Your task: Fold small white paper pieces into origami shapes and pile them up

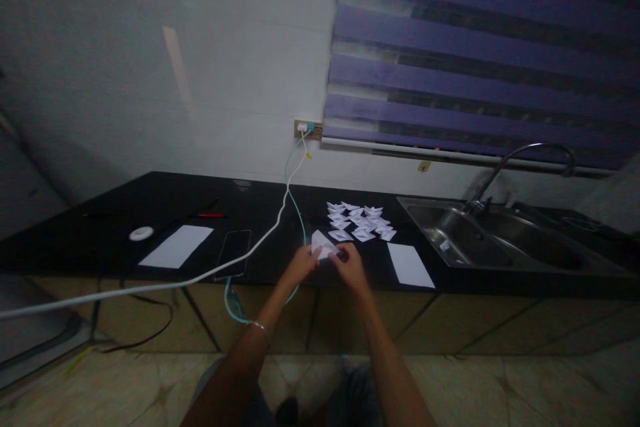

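Note:
A piece of white folded paper [323, 245], triangular at the top, is held between my two hands just above the counter's front part. My left hand [303, 263] pinches its left lower corner. The fingers of my right hand [351, 265] are closed on its right lower corner. Just beyond, several folded paper boats [357, 219] stand in rows on the black counter. A white sheet of paper [410, 265] lies flat to the right of my right hand.
More white paper [177, 246], a round white object [141, 233], a red pen [211, 215] and a phone [233, 252] lie on the black counter [270, 203] to the left. A white cable [260, 240] crosses from the wall socket [309, 129]. A steel sink [465, 240] with a faucet [520, 153] is at right.

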Action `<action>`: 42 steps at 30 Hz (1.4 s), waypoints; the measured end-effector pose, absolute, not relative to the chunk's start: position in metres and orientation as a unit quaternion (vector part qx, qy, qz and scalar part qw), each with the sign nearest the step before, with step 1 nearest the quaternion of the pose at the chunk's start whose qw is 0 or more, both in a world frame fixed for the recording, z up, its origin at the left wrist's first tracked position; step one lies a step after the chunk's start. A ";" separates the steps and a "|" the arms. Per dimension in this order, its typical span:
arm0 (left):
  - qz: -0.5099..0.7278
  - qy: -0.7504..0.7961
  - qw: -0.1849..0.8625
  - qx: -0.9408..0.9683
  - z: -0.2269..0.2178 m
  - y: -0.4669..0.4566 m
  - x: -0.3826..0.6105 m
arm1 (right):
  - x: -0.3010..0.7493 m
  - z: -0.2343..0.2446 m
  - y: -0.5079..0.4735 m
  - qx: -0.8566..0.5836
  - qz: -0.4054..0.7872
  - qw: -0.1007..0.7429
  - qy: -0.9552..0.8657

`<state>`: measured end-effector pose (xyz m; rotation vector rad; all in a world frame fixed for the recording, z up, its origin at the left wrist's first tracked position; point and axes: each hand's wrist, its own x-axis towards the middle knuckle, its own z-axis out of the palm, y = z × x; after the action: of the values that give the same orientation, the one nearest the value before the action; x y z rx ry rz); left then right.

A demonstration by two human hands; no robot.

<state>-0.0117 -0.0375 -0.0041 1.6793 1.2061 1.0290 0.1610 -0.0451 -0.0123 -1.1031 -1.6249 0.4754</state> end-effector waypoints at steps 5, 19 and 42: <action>0.400 0.456 0.419 0.676 -0.001 -0.040 -0.012 | 0.165 -0.010 -0.045 -0.431 0.315 0.549 -0.643; 0.495 0.360 0.508 0.606 0.011 -0.048 -0.012 | 0.170 -0.008 -0.048 -0.429 0.418 0.554 -0.578; 0.414 0.406 0.455 0.676 0.000 -0.044 -0.013 | 0.170 -0.003 -0.052 -0.389 0.456 0.547 -0.585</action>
<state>-0.0129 -0.0439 -0.0005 1.6668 1.0009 1.0220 0.1698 -0.0515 -0.0029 -0.9216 -1.3856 1.0815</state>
